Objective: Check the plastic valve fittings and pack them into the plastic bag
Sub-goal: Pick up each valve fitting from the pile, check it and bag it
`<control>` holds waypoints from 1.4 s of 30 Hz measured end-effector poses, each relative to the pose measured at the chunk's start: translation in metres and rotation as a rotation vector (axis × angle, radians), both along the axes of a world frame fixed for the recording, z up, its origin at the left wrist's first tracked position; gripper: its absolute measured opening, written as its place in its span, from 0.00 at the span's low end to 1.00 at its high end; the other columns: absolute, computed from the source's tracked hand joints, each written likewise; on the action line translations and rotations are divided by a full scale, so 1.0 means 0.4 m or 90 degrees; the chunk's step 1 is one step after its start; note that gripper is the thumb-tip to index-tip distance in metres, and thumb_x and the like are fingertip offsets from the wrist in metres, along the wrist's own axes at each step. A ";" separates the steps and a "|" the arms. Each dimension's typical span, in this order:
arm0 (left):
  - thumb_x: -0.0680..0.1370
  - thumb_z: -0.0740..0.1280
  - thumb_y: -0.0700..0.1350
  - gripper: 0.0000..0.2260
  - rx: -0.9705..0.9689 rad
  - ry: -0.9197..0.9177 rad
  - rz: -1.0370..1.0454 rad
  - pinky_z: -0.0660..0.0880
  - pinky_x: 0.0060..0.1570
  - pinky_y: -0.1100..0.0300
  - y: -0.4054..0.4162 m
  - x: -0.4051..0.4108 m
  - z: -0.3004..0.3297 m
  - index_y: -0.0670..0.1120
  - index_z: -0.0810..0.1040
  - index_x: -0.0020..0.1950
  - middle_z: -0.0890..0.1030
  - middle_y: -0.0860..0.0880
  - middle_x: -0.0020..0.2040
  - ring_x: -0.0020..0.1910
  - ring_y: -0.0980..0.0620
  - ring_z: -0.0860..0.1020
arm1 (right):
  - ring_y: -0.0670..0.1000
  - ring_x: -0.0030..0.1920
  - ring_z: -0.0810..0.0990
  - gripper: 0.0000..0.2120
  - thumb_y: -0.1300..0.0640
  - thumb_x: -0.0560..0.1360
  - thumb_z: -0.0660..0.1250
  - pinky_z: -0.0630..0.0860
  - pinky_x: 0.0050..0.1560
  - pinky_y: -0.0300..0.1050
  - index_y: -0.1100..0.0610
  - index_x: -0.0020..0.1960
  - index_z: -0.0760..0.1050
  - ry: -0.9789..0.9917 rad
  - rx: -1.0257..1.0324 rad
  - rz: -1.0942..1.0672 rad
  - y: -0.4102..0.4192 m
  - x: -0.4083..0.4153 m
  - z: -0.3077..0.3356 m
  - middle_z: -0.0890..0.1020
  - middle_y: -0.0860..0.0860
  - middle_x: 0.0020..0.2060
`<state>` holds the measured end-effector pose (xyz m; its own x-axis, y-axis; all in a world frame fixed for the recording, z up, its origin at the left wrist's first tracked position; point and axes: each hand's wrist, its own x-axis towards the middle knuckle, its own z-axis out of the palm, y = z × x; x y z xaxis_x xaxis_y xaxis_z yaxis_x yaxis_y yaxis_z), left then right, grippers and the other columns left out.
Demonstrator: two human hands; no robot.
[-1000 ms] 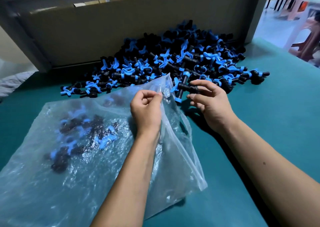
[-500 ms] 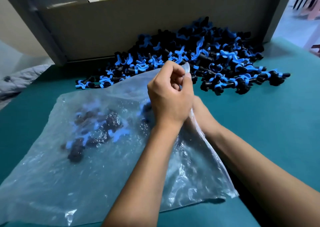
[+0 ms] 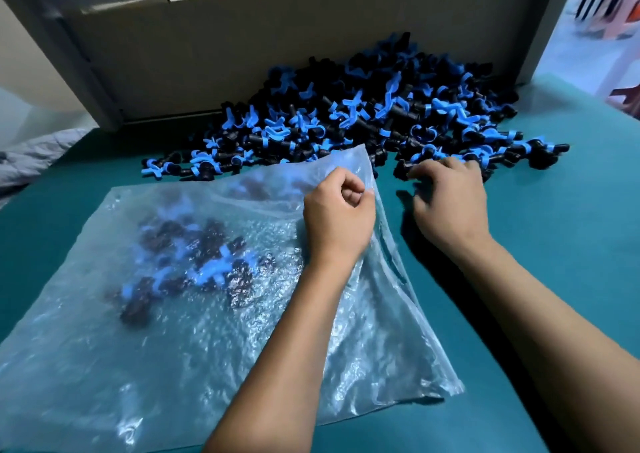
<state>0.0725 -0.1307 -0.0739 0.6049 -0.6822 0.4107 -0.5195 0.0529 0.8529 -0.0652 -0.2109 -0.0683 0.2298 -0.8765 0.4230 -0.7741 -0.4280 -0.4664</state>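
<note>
Hundreds of black-and-blue plastic valve fittings (image 3: 374,113) are lying piled along the teal desk's (image 3: 571,244) far edge, so we are pinching the clear plastic bag's (image 3: 173,331) mouth up with our left hand (image 3: 337,217) while our right hand (image 3: 450,206), fingers curled and blurred so we cannot tell its hold, is reaching for one fitting alone.

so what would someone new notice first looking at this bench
First the big heap of black plastic valve fittings with bright blue handles, piled at the back of the teal table against a grey cardboard box wall. Next the crinkled clear plastic bag in front, with some fittings inside. The left hand pinches the bag's edge while the right hand reaches the heap's near edge.
</note>
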 end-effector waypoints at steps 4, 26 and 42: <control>0.73 0.73 0.47 0.07 0.113 -0.026 -0.009 0.80 0.36 0.56 0.000 0.010 -0.030 0.52 0.76 0.39 0.80 0.56 0.32 0.33 0.55 0.80 | 0.65 0.69 0.65 0.21 0.55 0.78 0.65 0.67 0.67 0.58 0.47 0.71 0.73 0.146 0.062 -0.002 -0.029 -0.006 -0.030 0.66 0.60 0.73; 0.79 0.69 0.54 0.10 0.062 0.195 -0.071 0.81 0.35 0.50 0.006 0.016 -0.018 0.51 0.78 0.41 0.84 0.50 0.36 0.31 0.49 0.81 | 0.52 0.48 0.84 0.07 0.56 0.77 0.72 0.76 0.51 0.41 0.53 0.55 0.84 -0.271 0.088 0.070 -0.024 -0.026 -0.015 0.86 0.50 0.45; 0.76 0.75 0.34 0.05 -0.007 0.438 -0.161 0.79 0.36 0.64 -0.002 0.038 -0.020 0.42 0.83 0.48 0.86 0.46 0.38 0.35 0.52 0.83 | 0.51 0.38 0.83 0.07 0.64 0.75 0.74 0.81 0.41 0.44 0.59 0.53 0.82 -0.517 0.314 0.341 -0.008 -0.007 -0.016 0.86 0.57 0.41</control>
<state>0.0876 -0.1315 -0.0820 0.5530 -0.8332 0.0027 0.1628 0.1112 0.9804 -0.0679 -0.2140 -0.0748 0.4434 -0.8606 0.2505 0.0734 -0.2436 -0.9671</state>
